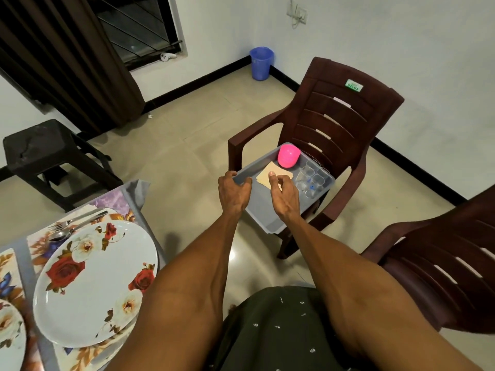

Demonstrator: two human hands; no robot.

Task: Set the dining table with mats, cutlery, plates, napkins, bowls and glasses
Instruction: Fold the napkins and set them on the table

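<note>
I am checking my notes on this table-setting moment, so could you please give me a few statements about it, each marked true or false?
1. The left hand grips the edge of the grey tray. True.
2. The tray rests on the dining table. False: it sits on the seat of a brown chair.
3. The right hand pinches a beige napkin. True.
4. The pink bowl lies on the floral plate. False: it is upside down on the tray.
5. The clear glasses stand on the tray. True.

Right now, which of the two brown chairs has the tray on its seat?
The far brown chair, the one with the green sticker on its backrest. The grey tray rests on its seat. Nothing shows on the near chair at the right edge.
</note>
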